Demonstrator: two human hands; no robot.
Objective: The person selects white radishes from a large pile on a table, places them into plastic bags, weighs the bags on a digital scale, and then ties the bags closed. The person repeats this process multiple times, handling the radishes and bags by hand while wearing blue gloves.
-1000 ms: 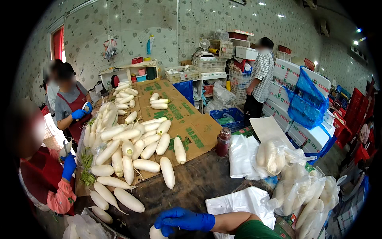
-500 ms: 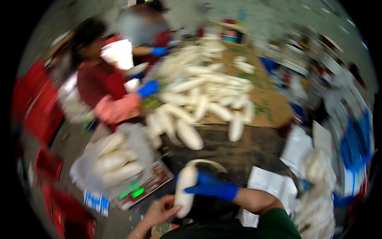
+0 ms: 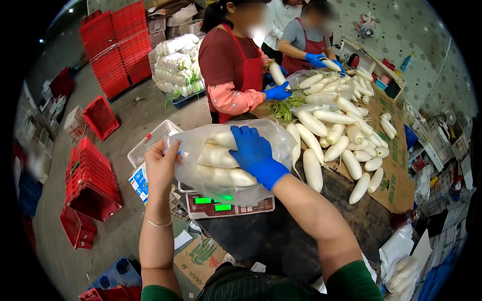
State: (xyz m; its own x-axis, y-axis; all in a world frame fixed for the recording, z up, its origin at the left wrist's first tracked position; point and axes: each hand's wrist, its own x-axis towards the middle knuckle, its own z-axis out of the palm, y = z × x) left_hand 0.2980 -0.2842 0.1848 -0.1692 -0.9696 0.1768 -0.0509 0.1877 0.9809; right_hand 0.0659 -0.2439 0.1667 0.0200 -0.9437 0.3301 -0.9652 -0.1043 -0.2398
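Beyond a concrete floor [image 3: 125,130] with red crates [image 3: 93,180], I see a dark table [image 3: 286,231] heaped with loose white radishes [image 3: 334,133]. Nearer my view, a translucent plastic bag [image 3: 278,135] lies over a red-trimmed scale [image 3: 246,208] with lit green digits. From my end, the bare left hand [image 3: 163,163] pinches the bag's left edge between thumb and fingers; the blue-gloved right hand [image 3: 256,153] rests palm down on the bag, fingers extended, above the right part of the bagged radishes [image 3: 226,176]. At least three lie side by side between the hands, plump, pale and smooth, slightly clouded by the film.
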